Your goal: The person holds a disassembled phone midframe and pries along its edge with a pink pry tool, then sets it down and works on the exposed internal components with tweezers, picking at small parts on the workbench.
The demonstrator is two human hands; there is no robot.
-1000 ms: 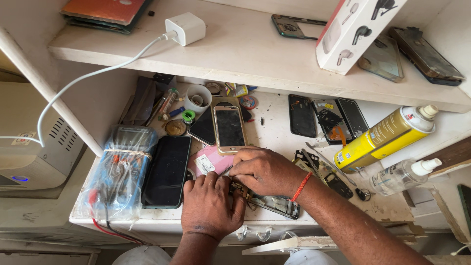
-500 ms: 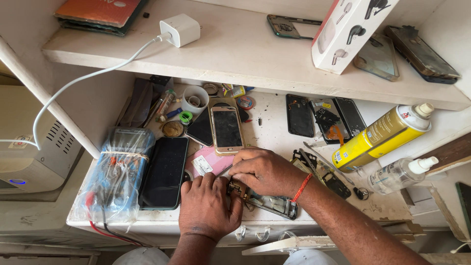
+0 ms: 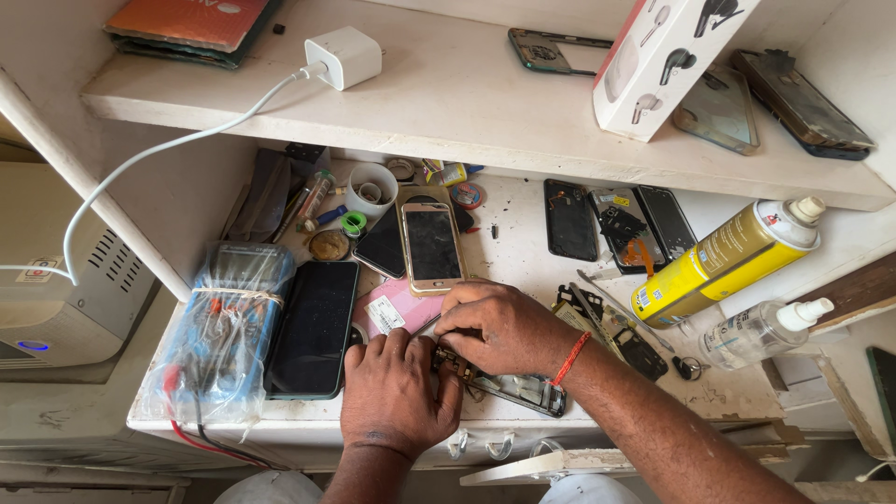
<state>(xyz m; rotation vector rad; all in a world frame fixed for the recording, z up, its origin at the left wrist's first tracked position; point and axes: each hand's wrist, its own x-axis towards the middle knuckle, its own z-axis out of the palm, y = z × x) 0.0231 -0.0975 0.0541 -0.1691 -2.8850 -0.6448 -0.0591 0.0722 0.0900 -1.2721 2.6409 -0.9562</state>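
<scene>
a: here, where is the opened phone frame (image 3: 511, 385)?

b: at the front edge of the bench (image 3: 523, 257), flat, partly under both hands.

a: and the hands?

b: left hand (image 3: 397, 397) curled, fingertips pressed on the frame's left end; right hand (image 3: 499, 327) arched over it, fingers pinched together on something small and hidden.

a: how would it handle?

b: likely light, thin, stiff yet fragile; best held by its long edges. nearby: glossy dark phone (image 3: 313, 327), gold phone (image 3: 432, 246), smooth yellow spray can (image 3: 723, 261).
</scene>
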